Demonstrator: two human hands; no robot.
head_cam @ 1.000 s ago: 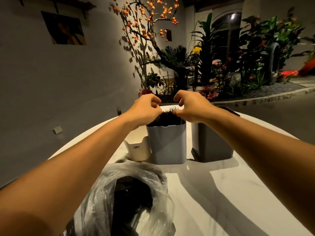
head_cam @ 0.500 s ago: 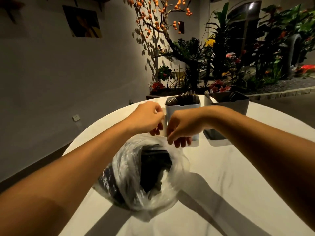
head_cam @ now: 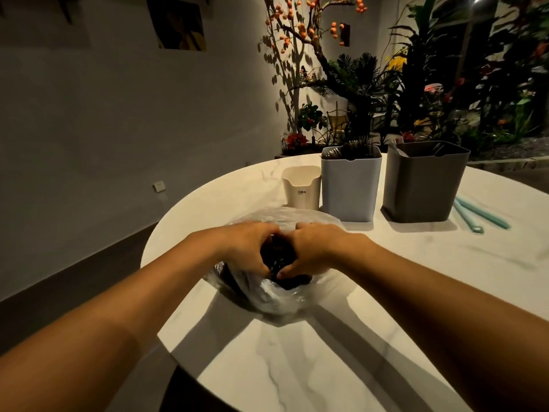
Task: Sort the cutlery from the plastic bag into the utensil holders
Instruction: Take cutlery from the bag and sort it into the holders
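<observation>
Reaching into the mouth of a clear, crinkled plastic bag [head_cam: 282,304] near the middle of a round white marble-veined table [head_cam: 297,367], with left hand [head_cam: 246,251] and right hand [head_cam: 312,251] side by side. Curled both sets of fingers inward around a dark, glossy clump of cutlery [head_cam: 277,257] at the bag's opening; gripped it from either side, thumbs nearly meeting below. Could not make out single pieces within the dark mass. Bunched thin and shiny, the film around both wrists, slumped flat on the stone.

Stood beyond the bag, in a row toward the far rim: a small cream holder [head_cam: 301,188] with a notched front lip and small lettering, just beside a taller pale blue-grey holder [head_cam: 350,185], squarish with rounded corners, already bristling with dark cutlery at its top. Sat apart to the right a broader dark grey holder [head_cam: 421,185], matte, tapering slightly downward, something dark and a pale sliver showing at its rim. Lay flat further right, near the table edge, two slim teal sticks [head_cam: 475,217], angled and almost touching.

Left bare stone between the bag and the holders, and a wide smooth stretch on the near side, crossed by forearm shadows. Curved away close on the left, the table's rim, with dim floor below.
</observation>
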